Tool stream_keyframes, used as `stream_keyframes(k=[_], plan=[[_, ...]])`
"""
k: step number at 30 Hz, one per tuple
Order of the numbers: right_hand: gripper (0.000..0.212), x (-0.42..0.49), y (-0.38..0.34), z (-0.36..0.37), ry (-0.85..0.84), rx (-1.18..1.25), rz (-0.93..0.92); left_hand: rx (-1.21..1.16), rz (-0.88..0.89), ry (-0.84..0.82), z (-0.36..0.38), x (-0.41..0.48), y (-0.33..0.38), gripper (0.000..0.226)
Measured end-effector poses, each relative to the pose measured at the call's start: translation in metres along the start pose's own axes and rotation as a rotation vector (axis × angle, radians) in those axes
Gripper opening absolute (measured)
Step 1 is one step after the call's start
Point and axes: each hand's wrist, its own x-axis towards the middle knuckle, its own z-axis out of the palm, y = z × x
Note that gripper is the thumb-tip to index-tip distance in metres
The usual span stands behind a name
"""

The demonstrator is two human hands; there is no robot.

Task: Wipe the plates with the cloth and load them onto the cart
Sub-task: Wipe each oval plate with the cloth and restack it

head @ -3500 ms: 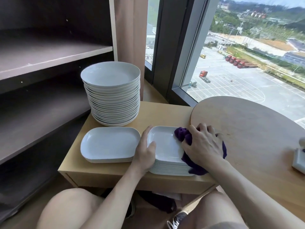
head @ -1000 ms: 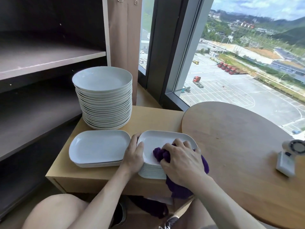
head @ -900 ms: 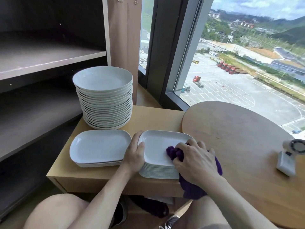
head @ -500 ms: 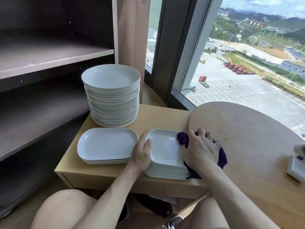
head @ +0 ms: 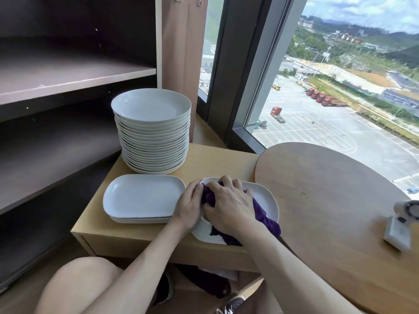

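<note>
Leftmost, a dark brown shelving unit point(head: 68, 73) stands against the wall; whether it serves as the cart I cannot tell. Just right of it, on a pale wooden cabinet point(head: 140, 239), a tall stack of round white plates point(head: 152, 134) sits at the back. In front of it lies a short stack of white rounded-rectangular plates point(head: 142, 198), probably kept apart so wiped ones do not mix with the rest.

Next comes the left hand point(head: 189, 208), its fingers curled over the left rim of a taller stack of white rectangular plates point(head: 267, 193). That looks meant to keep the pile from sliding under the rubbing. Touching it, the right hand point(head: 229, 207) has its fingers bent down over a bunched purple cloth point(head: 268, 223) and presses it onto the left part of the top plate. The cloth's loose tail trails over the stack's near right rim. So the wiping seems under way, and loading is not yet begun.

Farther right, a round wooden table point(head: 328, 196) stands beside the cabinet, with a small white device point(head: 400, 227) near its right edge.
</note>
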Motion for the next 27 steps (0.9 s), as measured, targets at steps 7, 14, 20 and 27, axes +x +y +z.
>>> stream_keyframes(k=[7,14,20,27], plan=[[0.040,-0.025,0.032,-0.010,-0.041,0.065,-0.038,0.090,-0.049,-0.040,-0.005,0.008,-0.001,0.027],[0.039,-0.044,0.086,-0.026,0.062,0.220,0.098,0.138,-0.082,-0.043,-0.007,0.010,0.008,0.034],[0.049,-0.057,0.098,-0.015,0.125,0.127,0.084,0.172,-0.082,-0.002,-0.008,0.012,0.009,0.032],[0.052,-0.050,0.096,-0.013,0.055,-0.006,0.057,0.168,-0.044,-0.012,-0.007,0.010,0.008,0.039]])
